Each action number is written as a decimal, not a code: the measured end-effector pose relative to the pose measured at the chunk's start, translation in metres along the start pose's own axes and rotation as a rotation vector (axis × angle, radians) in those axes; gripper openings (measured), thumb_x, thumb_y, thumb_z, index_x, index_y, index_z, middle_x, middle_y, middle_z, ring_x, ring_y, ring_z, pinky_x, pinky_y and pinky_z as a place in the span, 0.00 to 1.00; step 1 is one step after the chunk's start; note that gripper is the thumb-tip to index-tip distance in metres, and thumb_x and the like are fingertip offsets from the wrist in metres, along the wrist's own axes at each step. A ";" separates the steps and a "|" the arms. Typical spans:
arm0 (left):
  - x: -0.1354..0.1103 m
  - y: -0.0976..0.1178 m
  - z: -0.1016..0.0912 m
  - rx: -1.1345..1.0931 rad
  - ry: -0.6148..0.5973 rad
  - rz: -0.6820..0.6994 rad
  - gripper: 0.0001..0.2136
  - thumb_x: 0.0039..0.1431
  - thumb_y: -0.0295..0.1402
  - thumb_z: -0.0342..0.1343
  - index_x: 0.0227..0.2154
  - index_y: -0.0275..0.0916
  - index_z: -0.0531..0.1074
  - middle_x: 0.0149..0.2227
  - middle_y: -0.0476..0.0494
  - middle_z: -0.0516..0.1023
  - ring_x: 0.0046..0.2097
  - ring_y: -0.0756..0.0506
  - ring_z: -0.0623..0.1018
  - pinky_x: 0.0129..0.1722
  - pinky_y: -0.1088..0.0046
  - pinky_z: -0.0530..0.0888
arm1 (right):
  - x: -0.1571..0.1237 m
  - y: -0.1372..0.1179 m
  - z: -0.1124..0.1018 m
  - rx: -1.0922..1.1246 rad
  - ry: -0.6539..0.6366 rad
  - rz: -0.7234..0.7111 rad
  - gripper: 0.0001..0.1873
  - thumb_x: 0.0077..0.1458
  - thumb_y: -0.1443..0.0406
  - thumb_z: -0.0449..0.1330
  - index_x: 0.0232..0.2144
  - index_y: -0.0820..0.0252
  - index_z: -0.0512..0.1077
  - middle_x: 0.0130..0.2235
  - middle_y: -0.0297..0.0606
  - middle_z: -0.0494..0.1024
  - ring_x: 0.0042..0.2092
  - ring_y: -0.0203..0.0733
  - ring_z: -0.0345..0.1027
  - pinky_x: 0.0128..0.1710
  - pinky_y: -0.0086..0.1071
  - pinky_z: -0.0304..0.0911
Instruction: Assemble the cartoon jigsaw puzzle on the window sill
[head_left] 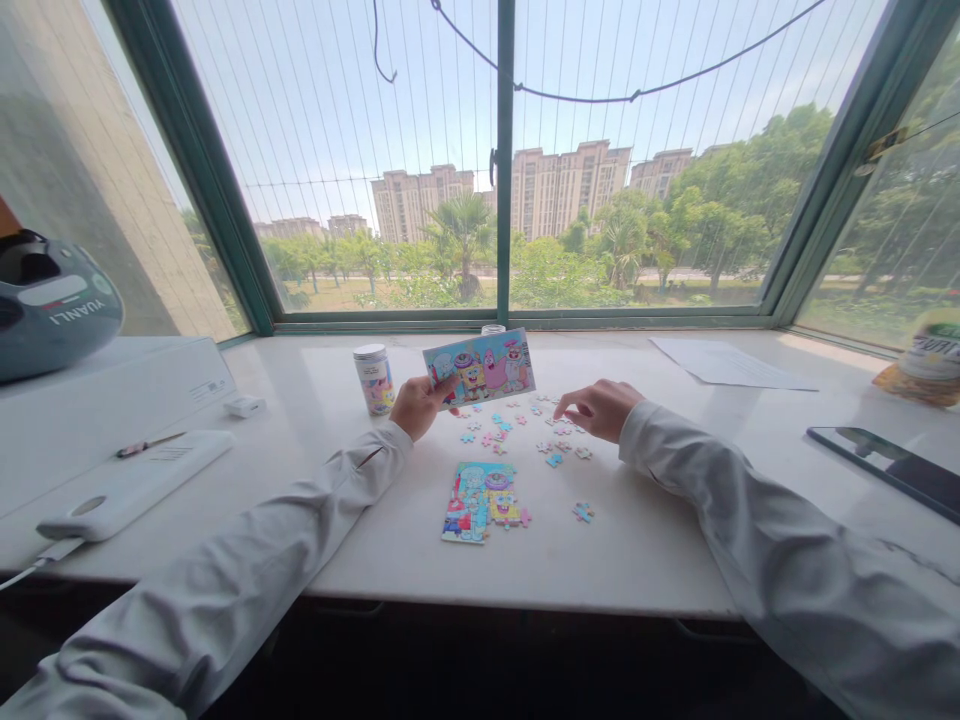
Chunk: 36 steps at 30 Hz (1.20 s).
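Observation:
My left hand [421, 405] is closed on a picture card [487, 368] printed with cartoon figures, held up above the table at a slight tilt. My right hand [598, 408] hovers low at the right side of scattered jigsaw pieces [500, 437]. Its index finger points down at them, thumb below, and no piece shows between the fingers. Nearer to me lies a partly assembled jigsaw puzzle [480, 502], its left part joined and its right edge ragged. One blue loose piece [583, 512] rests to the right of it.
A printed jar [374, 380] stands left of the card; a clear jar top [493, 330] peeks out behind it. On the left are a white power bank [135, 485] and a box [127, 410]. A phone [892, 465], paper [731, 363] and bottle [926, 355] are at right.

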<state>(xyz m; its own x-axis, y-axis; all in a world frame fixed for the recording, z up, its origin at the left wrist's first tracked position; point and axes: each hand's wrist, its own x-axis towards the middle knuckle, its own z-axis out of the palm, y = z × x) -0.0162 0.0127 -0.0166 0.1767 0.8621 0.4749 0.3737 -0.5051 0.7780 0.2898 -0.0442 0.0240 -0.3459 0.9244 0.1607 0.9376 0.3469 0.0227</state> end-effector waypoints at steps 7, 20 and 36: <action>0.000 0.000 -0.001 -0.008 0.002 0.005 0.24 0.57 0.51 0.54 0.36 0.32 0.80 0.25 0.42 0.81 0.30 0.43 0.79 0.30 0.70 0.72 | 0.004 0.003 0.002 0.026 0.024 0.089 0.14 0.56 0.60 0.53 0.39 0.42 0.77 0.29 0.30 0.77 0.33 0.39 0.67 0.33 0.34 0.53; 0.003 -0.008 0.000 -0.037 -0.012 0.030 0.24 0.57 0.52 0.53 0.36 0.31 0.79 0.27 0.40 0.81 0.31 0.43 0.79 0.31 0.70 0.72 | 0.004 0.002 0.003 0.028 0.036 0.100 0.14 0.55 0.61 0.52 0.38 0.43 0.77 0.28 0.30 0.76 0.32 0.39 0.66 0.33 0.34 0.52; 0.002 -0.005 0.000 -0.001 -0.003 0.011 0.24 0.56 0.52 0.53 0.34 0.32 0.79 0.26 0.41 0.81 0.31 0.43 0.79 0.30 0.71 0.72 | 0.003 0.000 0.004 0.039 0.023 0.034 0.14 0.56 0.60 0.53 0.39 0.43 0.77 0.28 0.30 0.76 0.31 0.38 0.66 0.32 0.33 0.51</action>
<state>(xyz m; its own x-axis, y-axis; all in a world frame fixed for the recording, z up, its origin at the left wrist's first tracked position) -0.0179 0.0168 -0.0193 0.1831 0.8567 0.4822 0.3709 -0.5144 0.7731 0.2884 -0.0408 0.0203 -0.3124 0.9320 0.1838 0.9466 0.3217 -0.0220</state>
